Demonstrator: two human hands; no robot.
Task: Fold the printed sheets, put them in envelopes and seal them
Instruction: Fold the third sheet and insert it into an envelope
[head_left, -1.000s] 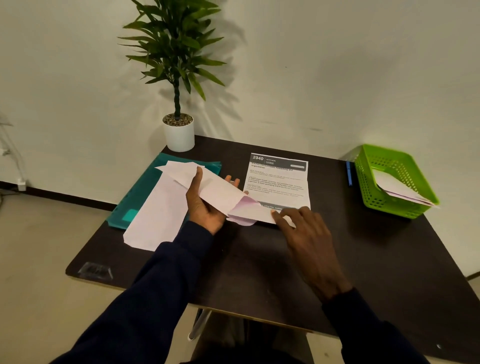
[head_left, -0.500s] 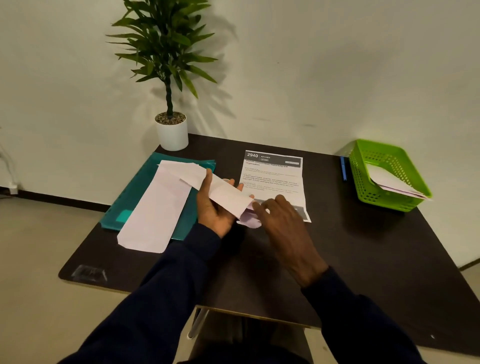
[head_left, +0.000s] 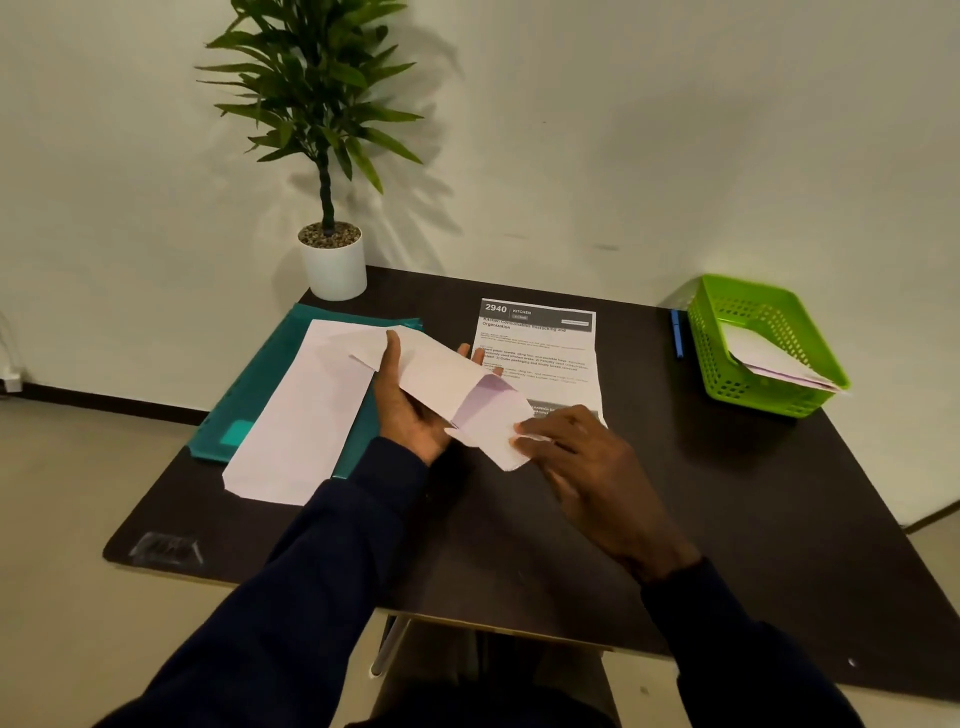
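Fingers (head_left: 393, 358) of left hand (head_left: 410, 415) curl under envelope (head_left: 436, 369), thumb on top | right hand (head_left: 587, 467) pinches its opened flap end | envelope tilted, overlapping printed sheet (head_left: 540, 348) at the sheet's lower-left edge, white, purple lining showing | dark table (head_left: 727, 519) stretches nearward from the sheet | green basket (head_left: 706, 332) well right of the sheet

The flap (head_left: 493, 415) of the envelope (head_left: 436, 371) is now spread open. Half a second ago it lay mostly hidden under the right grip (head_left: 587, 467); now its lilac inner face shows. The right grip has drawn back toward the near right and pinches the flap's end. The envelope held in the left grip (head_left: 410, 410) now slants more, with its right end brought nearer.
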